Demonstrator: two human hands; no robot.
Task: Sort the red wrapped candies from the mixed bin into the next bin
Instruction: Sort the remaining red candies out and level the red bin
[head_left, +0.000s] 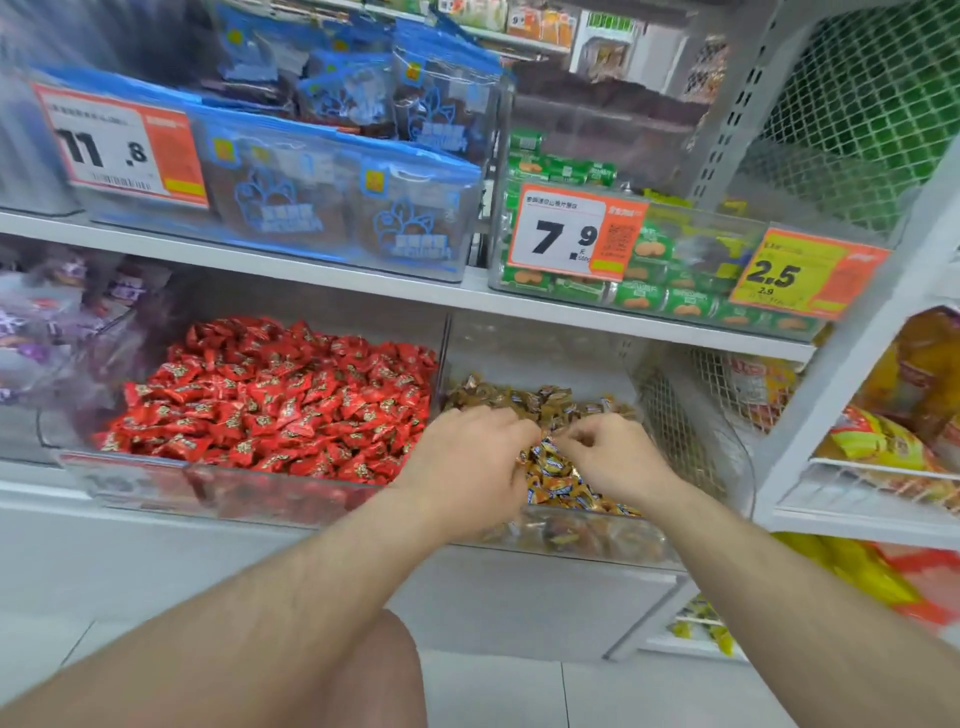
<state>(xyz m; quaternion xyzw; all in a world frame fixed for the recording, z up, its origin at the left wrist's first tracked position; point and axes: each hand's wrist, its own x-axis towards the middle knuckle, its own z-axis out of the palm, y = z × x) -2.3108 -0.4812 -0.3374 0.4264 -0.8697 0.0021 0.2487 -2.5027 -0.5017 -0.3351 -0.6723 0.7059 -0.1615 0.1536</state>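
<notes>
- Red wrapped candies (270, 400) are heaped in the clear bin (208, 488) on the left of the lower shelf — piled high, filling it front to back.
- The mixed bin (587, 540) sits just to the right of it, touching or nearly so, holding gold and brown wrapped candies (556, 478).
- Left hand (467, 462) is down in the mixed bin, fingers curled into the pile; can't tell if it's got anything.
- Right hand (608, 452) is right beside it, fingertips pinched together on the gold wrappers — looks like a pinch on one, but it's blurry.
- On the shelf above: blue snack bags (332, 208), green packets (649, 291), and price tags (571, 234).
</notes>
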